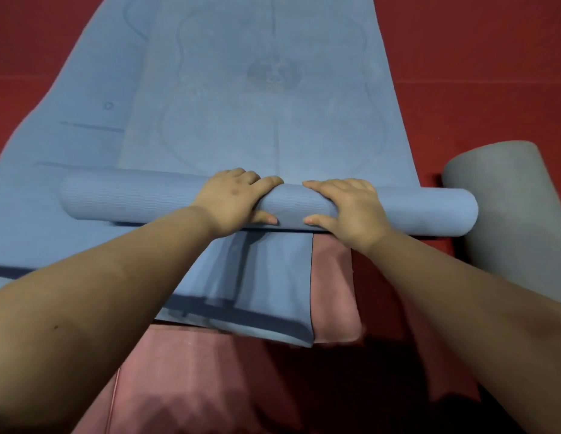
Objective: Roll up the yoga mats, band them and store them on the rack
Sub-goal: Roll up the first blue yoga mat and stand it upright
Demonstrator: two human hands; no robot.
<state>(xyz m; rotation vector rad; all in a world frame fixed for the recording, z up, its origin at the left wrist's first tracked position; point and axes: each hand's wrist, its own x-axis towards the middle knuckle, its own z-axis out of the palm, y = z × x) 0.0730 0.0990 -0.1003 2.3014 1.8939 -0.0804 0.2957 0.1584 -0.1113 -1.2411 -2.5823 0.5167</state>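
A: Rolling, then? Blue mat (272, 98) lies flat on the red floor (492, 73), its near end a tight roll (132, 198).

B: Yes. Left hand (233, 200) and right hand (351, 208) both curl over it, thumbs underneath. Next probably needs even forward pressure.

A: Any writing?

B: Only faint alignment lines; nothing readable.
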